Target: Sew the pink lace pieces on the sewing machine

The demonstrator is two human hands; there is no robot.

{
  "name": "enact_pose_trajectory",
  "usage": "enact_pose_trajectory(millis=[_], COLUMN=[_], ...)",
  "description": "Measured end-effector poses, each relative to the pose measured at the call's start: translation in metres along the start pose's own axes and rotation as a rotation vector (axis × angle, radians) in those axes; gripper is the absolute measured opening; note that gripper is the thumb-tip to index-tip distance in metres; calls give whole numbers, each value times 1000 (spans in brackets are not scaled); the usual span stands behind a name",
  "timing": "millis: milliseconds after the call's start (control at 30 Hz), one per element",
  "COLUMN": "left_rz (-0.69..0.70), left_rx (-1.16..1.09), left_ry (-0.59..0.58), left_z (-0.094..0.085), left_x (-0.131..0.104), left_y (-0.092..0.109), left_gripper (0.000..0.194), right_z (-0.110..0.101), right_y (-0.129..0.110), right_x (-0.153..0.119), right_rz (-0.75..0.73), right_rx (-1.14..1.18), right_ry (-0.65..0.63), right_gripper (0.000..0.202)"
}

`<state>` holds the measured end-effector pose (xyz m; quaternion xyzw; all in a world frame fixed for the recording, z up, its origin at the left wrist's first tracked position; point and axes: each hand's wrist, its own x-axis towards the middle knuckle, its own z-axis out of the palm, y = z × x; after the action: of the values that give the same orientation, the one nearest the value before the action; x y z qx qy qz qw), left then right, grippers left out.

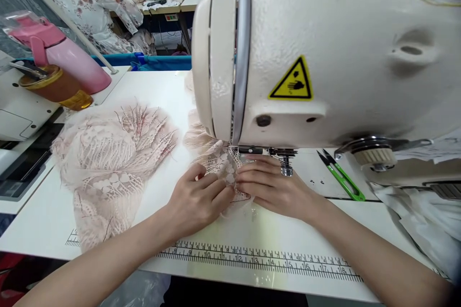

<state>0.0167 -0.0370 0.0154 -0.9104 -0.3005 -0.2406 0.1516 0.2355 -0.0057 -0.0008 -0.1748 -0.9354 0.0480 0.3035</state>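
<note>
A piece of pale pink lace [220, 160] lies under the head of a white sewing machine [288, 57], whose needle area is mostly hidden. My left hand [201, 196] is closed on the lace's near left part, knuckles up and fingers curled. Close beside it, my right hand [273, 184] rests over the lace's right side, fingers extended and pointing left, some of them partly behind the machine's lower parts. To the left, a larger heap of pink lace [111, 158] with loose reddish threads spreads over the white table [158, 225].
Green thread snips [342, 177] lie right of my right hand. A pink bottle [68, 57] and an amber cup [57, 86] stand at the back left. A printed ruler [252, 259] runs along the front edge. White fabric [425, 220] hangs at right. Behind sits a person [90, 5].
</note>
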Motion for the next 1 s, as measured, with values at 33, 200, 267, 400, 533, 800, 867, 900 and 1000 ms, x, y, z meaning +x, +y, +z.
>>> enact_pose_trajectory(millis=[33,200,267,400,533,800,867,900,1000], left_rz=[6,-7,-38,-100,-130,-147,-145,-141,-130], left_rx=[-2,-156,-212,-233,-211,-186,-184,-183,-178], left_ry=[-8,-54,-104,-171,-184,-189,-184,-181,-180], left_z=[0,6,9,14,15,14,14,14,14], left_x=[0,-4,-6,-10,-11,-9,-8,-8,-7], left_y=[-1,-3,-3,-3,-4,-3,-3,-3,-2], left_gripper=[16,16,19,17,17,20,20,20,19], right_z=[-1,-2,0,9,17,23,23,23,21], right_y=[0,-5,-7,-6,-5,-3,-3,-3,-2], right_x=[1,-1,-4,-11,-12,-14,-14,-13,-12], right_rz=[-13,38,49,45,31,12,31,43,81], right_rx=[4,-75,-105,-135,-106,-79,-84,-87,-98], right_ry=[25,71,62,54,54,81,68,57,22], right_gripper=[25,30,29,25,23,24,24,24,22])
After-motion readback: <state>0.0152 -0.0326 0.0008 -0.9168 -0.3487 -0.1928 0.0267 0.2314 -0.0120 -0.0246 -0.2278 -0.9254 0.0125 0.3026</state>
